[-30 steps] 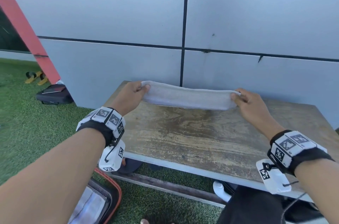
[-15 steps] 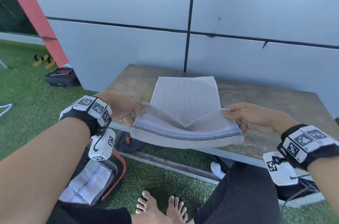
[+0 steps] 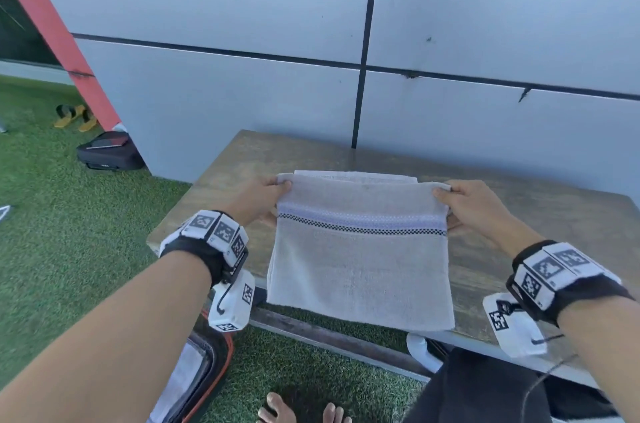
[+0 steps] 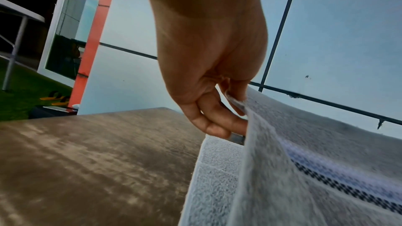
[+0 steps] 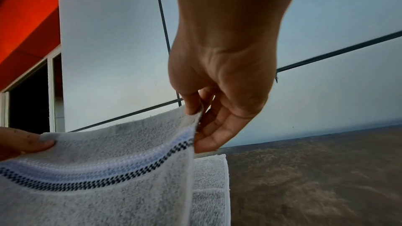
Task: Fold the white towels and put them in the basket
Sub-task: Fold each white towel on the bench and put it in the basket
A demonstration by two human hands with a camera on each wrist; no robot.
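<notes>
A white towel (image 3: 360, 270) with a lilac band and a black checked stripe lies on the worn wooden table (image 3: 221, 187), its near edge hanging over the table's front. My left hand (image 3: 266, 201) pinches the upper layer's far left corner, and my right hand (image 3: 460, 204) pinches the far right corner. The upper layer is lifted over the lower layer (image 4: 217, 169). The left wrist view shows thumb and fingers closed on the towel (image 4: 304, 152) edge; the right wrist view shows the same at the towel (image 5: 108, 169) corner. A basket (image 3: 204, 363) with an orange rim holds white cloth on the grass at lower left.
A grey panelled wall (image 3: 346, 24) stands right behind the table. A black case (image 3: 107, 152) and yellow sandals (image 3: 74, 116) lie on the green turf at left. My bare toes (image 3: 301, 410) and dark trousers (image 3: 485, 388) are below the table's front edge.
Both hands drew the towel's far edge toward me, then carried the striped end back away over the lower layer, so the striped layer now lies on top near the far edge.
</notes>
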